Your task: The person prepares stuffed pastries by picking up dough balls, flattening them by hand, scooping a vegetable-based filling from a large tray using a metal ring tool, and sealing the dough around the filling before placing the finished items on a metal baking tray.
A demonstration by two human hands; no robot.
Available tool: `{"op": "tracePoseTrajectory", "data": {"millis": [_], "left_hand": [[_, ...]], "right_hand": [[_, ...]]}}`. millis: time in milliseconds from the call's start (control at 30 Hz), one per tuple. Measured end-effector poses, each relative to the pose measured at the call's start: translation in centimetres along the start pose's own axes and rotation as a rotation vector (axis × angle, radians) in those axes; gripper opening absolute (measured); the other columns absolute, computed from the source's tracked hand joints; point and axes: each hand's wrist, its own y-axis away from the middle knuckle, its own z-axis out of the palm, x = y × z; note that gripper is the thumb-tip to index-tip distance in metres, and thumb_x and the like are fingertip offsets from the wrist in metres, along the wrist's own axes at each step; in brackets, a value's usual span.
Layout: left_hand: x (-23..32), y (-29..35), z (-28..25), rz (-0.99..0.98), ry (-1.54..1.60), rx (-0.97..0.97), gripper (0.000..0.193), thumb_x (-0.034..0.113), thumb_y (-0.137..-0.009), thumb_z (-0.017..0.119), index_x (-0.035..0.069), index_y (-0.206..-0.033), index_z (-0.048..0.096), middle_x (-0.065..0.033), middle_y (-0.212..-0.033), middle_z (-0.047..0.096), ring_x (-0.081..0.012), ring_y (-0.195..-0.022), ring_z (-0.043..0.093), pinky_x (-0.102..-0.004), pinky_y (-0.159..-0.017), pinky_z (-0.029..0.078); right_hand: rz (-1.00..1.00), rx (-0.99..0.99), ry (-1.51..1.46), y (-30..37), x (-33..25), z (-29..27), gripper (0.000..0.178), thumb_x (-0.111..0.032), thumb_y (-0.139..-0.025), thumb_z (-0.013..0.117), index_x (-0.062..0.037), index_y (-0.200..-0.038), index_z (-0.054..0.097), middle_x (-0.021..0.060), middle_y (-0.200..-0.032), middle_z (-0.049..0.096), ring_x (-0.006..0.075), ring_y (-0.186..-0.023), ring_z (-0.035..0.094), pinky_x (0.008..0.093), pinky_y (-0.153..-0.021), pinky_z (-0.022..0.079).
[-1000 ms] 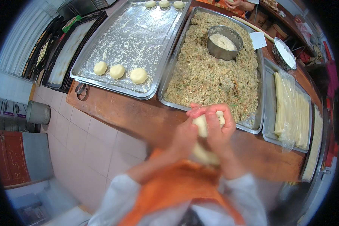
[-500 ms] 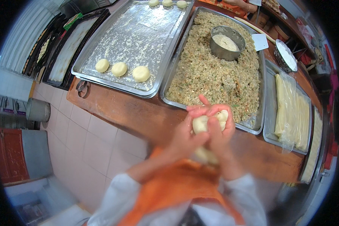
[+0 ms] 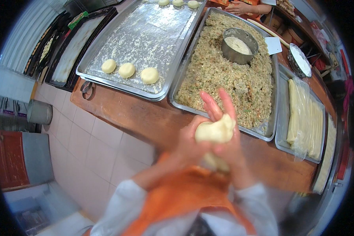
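A pale dough ball point(image 3: 213, 132) with a gathered, pinched end at its right is cupped between my two hands, above the table's front edge. My left hand point(image 3: 190, 137) curls round its left side, slightly smeared by motion. From the right, my right hand point(image 3: 231, 147) presses against it, with some fingers stretched up past the dough. Below my hands another pale piece of dough point(image 3: 216, 162) shows in part near my orange apron. Just beyond them is a metal tray point(image 3: 173, 103) heaped with crumbly, speckled filling point(image 3: 236, 84); a round metal tin point(image 3: 239, 58) of pale grains sits in it.
A floured tray point(image 3: 145, 95) at the left carries several round dough pieces point(image 3: 150, 75). Metal rings point(image 3: 88, 91) lie by its corner. Dough strips point(image 3: 297, 114) under plastic fill a tray at right, near a bowl of white powder point(image 3: 301, 61). Another person's hand point(image 3: 238, 7) is across the table.
My fingers have opened upward, exposing more of the dough, whose pinched end now points right. The other person's hand has moved left at the far side. The view has shifted slightly.
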Motion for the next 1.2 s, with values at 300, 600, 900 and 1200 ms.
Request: {"op": "tracePoseTrajectory", "data": {"millis": [300,600,900,1200], "left_hand": [[-0.5,-0.2,0.2,0.162,-0.107,0.041,0.044,0.033,-0.074,0.059,0.001,-0.104,0.053,-0.0137,-0.097,0.06,-0.0222,-0.088,0.06,-0.0324,-0.075,0.048],[0.0,0.0,-1.8,-0.074,0.005,-0.122,0.077,0.066,-0.077,0.045,-0.005,-0.106,0.05,-0.0086,-0.093,0.059,-0.0159,-0.084,0.057,-0.0277,-0.069,0.045],[-1.1,-0.2,-1.2,0.369,-0.285,0.053,0.057,0.035,-0.07,0.065,0.002,-0.114,0.048,-0.0139,-0.096,0.06,-0.0204,-0.077,0.061,-0.0286,-0.066,0.048],[-0.3,0.3,-1.1,0.303,-0.296,0.033,0.051,0.024,-0.066,0.065,0.002,-0.11,0.049,-0.0118,-0.095,0.058,-0.0254,-0.081,0.059,-0.033,-0.068,0.048]], "right_hand": [[-0.028,-0.053,-0.203,0.0,1.7,-1.0,0.036,-0.027,-0.088,0.047,0.001,-0.109,0.056,0.018,-0.117,0.052,0.029,-0.117,0.043,0.0431,-0.105,0.018],[0.036,0.065,-0.027,0.0,0.2,1.5,0.037,-0.027,-0.091,0.04,0.0019,-0.111,0.052,0.017,-0.119,0.051,0.0291,-0.12,0.04,0.0423,-0.107,0.015],[0.121,0.267,-0.371,-0.9,-0.1,2.5,0.03,-0.021,-0.092,0.037,-0.0002,-0.098,0.058,0.0164,-0.115,0.055,0.029,-0.12,0.041,0.0461,-0.106,0.015],[0.021,-0.116,-0.2,-0.3,0.9,-0.5,0.04,-0.029,-0.094,0.033,-0.0011,-0.09,0.061,0.0163,-0.111,0.057,0.0304,-0.119,0.041,0.0435,-0.106,0.015]]}}
